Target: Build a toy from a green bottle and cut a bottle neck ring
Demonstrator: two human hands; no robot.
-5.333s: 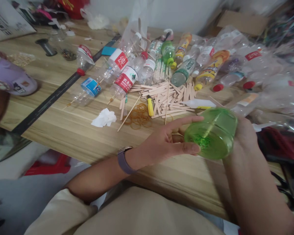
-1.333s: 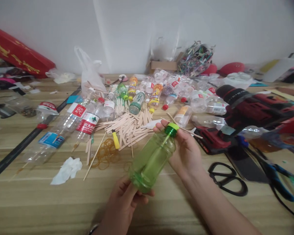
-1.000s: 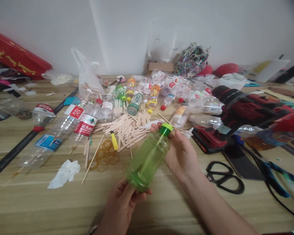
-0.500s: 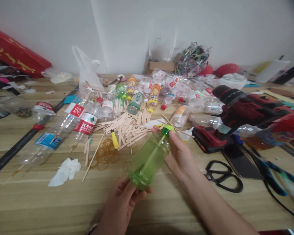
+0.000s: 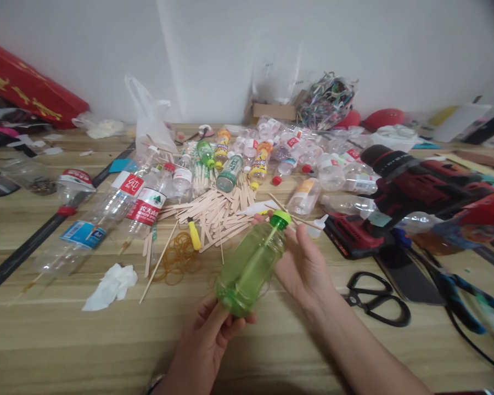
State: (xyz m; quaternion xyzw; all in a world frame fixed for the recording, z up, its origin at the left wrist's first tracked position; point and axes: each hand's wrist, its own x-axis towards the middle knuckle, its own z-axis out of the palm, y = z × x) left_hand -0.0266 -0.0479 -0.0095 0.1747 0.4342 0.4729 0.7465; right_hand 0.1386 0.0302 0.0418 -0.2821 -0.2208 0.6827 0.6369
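Observation:
A clear green plastic bottle [image 5: 251,269] with a bright green cap is held tilted above the table, its capped end up and to the right. What looks like a thin stick shows inside it near the neck. My left hand [image 5: 214,323] is closed around the bottle's bottom end. Beside the neck, my right hand [image 5: 302,263] is open, its thumb apart from the cap and its other fingers partly hidden behind the bottle. Whether those fingers touch the bottle, I cannot tell.
Wooden craft sticks [image 5: 222,214], a yellow-handled tool [image 5: 194,235] and rubber bands [image 5: 175,257] lie beyond my hands. Joined bottles [image 5: 82,236] and crumpled tissue [image 5: 111,285] are leftward. Black scissors [image 5: 379,302], a phone [image 5: 409,277] and a red cordless drill [image 5: 420,186] lie rightward.
My right thumb has moved off the green cap, and the right hand has opened. The left hand keeps its hold on the bottle, which stays in nearly the same place.

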